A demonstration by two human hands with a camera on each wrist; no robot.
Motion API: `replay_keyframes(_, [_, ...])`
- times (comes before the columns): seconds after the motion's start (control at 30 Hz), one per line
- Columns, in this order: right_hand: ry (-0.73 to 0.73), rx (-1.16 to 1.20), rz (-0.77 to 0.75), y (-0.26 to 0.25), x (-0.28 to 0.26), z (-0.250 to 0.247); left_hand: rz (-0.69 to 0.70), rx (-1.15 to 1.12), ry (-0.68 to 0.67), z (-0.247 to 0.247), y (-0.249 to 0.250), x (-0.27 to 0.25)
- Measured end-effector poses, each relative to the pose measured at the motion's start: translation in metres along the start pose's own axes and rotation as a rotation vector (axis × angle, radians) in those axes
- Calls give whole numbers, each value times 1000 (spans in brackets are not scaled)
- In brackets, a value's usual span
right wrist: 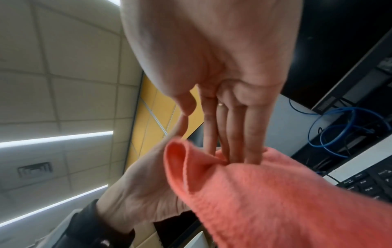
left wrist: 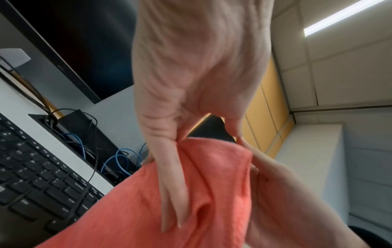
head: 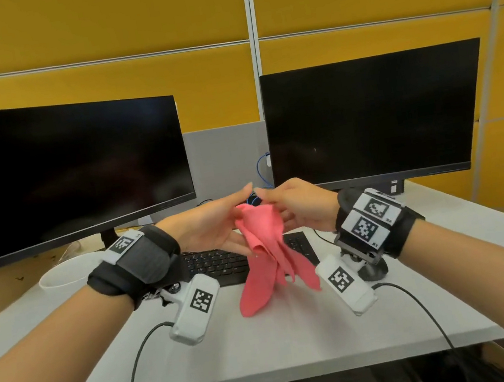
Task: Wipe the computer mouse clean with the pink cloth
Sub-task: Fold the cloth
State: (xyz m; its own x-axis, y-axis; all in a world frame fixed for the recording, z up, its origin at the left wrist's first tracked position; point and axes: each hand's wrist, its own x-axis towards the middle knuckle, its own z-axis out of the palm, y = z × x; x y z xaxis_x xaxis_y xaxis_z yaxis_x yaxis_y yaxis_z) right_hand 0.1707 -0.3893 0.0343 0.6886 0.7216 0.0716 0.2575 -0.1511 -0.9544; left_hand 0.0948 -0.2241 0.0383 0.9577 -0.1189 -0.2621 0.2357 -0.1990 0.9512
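Observation:
The pink cloth (head: pixel 266 254) hangs bunched between my two raised hands, above the black keyboard (head: pixel 219 264). My left hand (head: pixel 213 226) lies flat against the cloth's left side, its straight fingers (left wrist: pixel 169 184) pressing along the folds. My right hand (head: pixel 302 209) grips the cloth from the right, its fingertips (right wrist: pixel 244 151) buried in a fold (right wrist: pixel 275 201). The two thumbs touch above the cloth. The black computer mouse (head: pixel 377 270) sits on the desk at the right, mostly hidden under my right wrist.
Two dark monitors (head: pixel 65 173) (head: pixel 370 117) stand at the back of the white desk (head: pixel 299 340). A white bowl (head: pixel 66 271) sits at the left. Blue and black cables (left wrist: pixel 118 159) run into a cable tray behind the keyboard. Wrist camera cables trail off the desk's front edge.

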Motion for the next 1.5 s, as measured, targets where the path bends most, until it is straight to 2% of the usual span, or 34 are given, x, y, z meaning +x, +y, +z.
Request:
replay_keyframes(0.13, [-33, -61, 65, -4, 0, 5, 60, 62, 97, 2, 2, 3])
replay_keyframes(0.27, [29, 129, 96, 4, 1, 0, 113, 169, 225, 3, -2, 1])
replay_keyframes(0.4, [106, 177, 157, 15, 3, -5, 128, 273, 370, -1, -4, 1])
replay_keyframes(0.47, [121, 217, 238, 22, 5, -3, 148, 303, 404, 0, -1, -1])
replay_keyframes(0.53, [15, 341, 331, 29, 5, 6, 180, 325, 395, 6, 3, -4])
replay_keyframes(0.57, [-35, 464, 336, 32, 6, 13, 198, 315, 349, 9, 4, -4])
replay_keyframes(0.67, [-23, 868, 238, 35, 8, 29, 252, 232, 185, 20, 7, -3])
replay_keyframes(0.77, [-89, 1092, 196, 39, 11, 29, 260, 201, 188, 20, 8, -2])
replay_keyframes(0.83, [-136, 1108, 236, 43, 13, 22, 253, 246, 290, 15, 7, -5])
replay_keyframes(0.9, [-66, 1051, 218, 48, 18, 18, 278, 373, 444, 7, 2, -4])
replay_keyframes(0.97, [7, 1005, 165, 48, 21, 17, 309, 533, 534, 1, -5, -3])
replay_keyframes(1.1, [94, 800, 156, 42, 26, 18, 226, 726, 637, -6, -25, 3])
replay_keyframes(1.23, [138, 672, 172, 42, 30, 19, 210, 720, 685, -6, -38, 7])
replay_keyframes(1.3, [217, 635, 177, 45, 35, 20, 194, 692, 673, -7, -38, 8])
replay_keyframes(1.4, [276, 647, 172, 48, 37, 19, 144, 831, 746, -7, -38, 4])
replay_keyframes(1.47, [275, 652, 171, 50, 36, 17, 245, 944, 799, -7, -38, 3])
replay_keyframes(1.5, [276, 660, 175, 52, 36, 16, 333, 960, 773, -7, -38, 3])
